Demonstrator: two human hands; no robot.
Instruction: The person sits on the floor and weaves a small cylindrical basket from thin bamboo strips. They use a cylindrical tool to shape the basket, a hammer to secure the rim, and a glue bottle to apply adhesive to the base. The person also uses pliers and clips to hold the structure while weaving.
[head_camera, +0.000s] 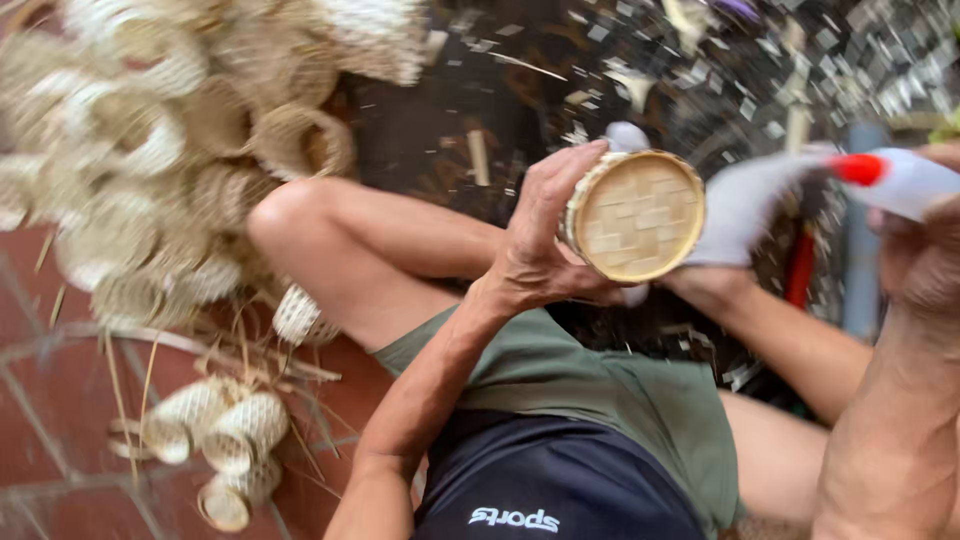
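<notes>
While seated: the person works low over a red tile floor (60, 400).
Left hand (545, 235): bare, fingers curled round the small round woven bamboo basket (636, 214), base turned up toward the camera.
Right hand (745, 205): in a pale glove, steadying the basket's far side; what it grips cannot be told.
Beyond: heap of finished pale woven baskets (160, 130).
</notes>
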